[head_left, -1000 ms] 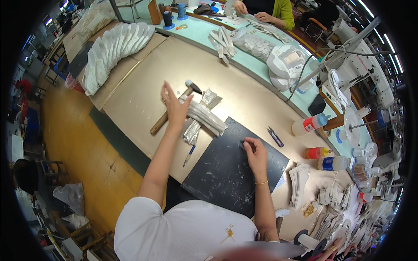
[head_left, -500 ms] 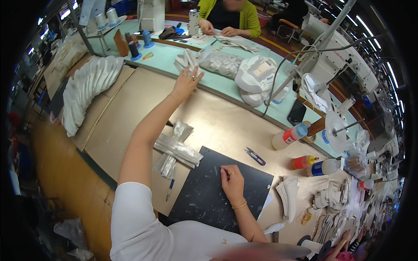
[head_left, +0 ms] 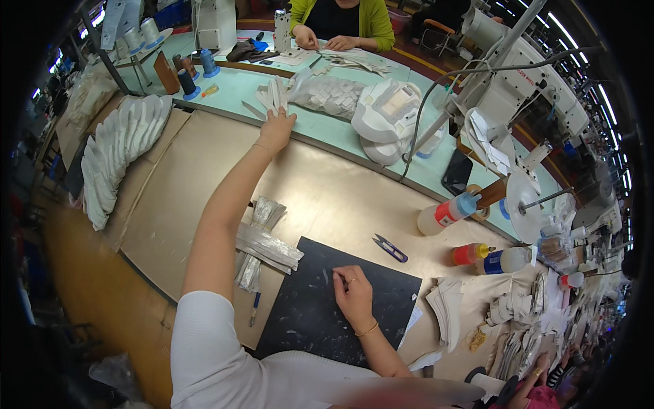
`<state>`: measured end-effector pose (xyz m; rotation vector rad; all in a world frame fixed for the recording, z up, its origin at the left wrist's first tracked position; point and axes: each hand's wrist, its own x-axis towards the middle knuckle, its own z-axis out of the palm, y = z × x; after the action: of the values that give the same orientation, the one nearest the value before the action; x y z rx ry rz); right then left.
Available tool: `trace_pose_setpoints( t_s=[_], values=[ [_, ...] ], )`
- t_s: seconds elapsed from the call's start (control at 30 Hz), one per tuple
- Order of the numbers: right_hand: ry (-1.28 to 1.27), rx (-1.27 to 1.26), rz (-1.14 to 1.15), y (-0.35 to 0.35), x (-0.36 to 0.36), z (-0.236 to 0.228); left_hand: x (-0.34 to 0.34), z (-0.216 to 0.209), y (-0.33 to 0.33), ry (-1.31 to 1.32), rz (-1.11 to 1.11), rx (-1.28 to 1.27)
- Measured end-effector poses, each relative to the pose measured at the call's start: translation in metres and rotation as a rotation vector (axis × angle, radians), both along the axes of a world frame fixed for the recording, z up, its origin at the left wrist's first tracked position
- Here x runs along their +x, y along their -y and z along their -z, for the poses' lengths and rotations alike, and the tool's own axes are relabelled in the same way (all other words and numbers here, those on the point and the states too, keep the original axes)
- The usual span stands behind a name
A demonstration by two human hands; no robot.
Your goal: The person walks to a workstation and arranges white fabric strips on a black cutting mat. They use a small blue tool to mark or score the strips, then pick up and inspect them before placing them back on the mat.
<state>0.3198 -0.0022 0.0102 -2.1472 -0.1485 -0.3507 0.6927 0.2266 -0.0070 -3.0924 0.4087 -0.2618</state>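
My left hand [head_left: 276, 131] reaches far across the table to the pale green bench. Its fingers close on the near end of a small bundle of white strips [head_left: 274, 94]. My right hand [head_left: 355, 298] rests on a black mat [head_left: 310, 293] with its fingers curled in; whatever they may hold is hidden. Left of the mat, bundles of pale strips in clear wrap [head_left: 269, 247] lie crossed. Just beyond the mat is a pair of dark thread snips [head_left: 390, 248]. A blue pen [head_left: 255, 309] lies by the mat's left edge.
Fanned white pieces [head_left: 126, 153] lie at the left. Glue bottles [head_left: 446, 215] and cut white pieces [head_left: 446, 310] are at the right. On the bench are a bag of small pieces [head_left: 327, 95], stacked white parts [head_left: 388, 116] and a phone [head_left: 456, 172]. A co-worker [head_left: 340, 27] sits opposite.
My left hand has gone from spread fingers over the white strips to fingers drawn together on their near end. My right hand stays curled on the mat. The whole view has shifted slightly.
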Motion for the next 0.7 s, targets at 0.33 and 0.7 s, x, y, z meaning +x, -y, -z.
trace_pose_setpoints(
  t_s=[0.33,0.7],
  values=[
    [0.005,0.027,-0.01,0.001,0.003,-0.003,-0.002,-0.006,-0.034,0.093,0.095,0.003],
    [-0.026,0.051,-0.002,0.002,0.0,-0.006,0.01,-0.058,-0.095,-0.016,-0.216,-1.57]
  ],
)
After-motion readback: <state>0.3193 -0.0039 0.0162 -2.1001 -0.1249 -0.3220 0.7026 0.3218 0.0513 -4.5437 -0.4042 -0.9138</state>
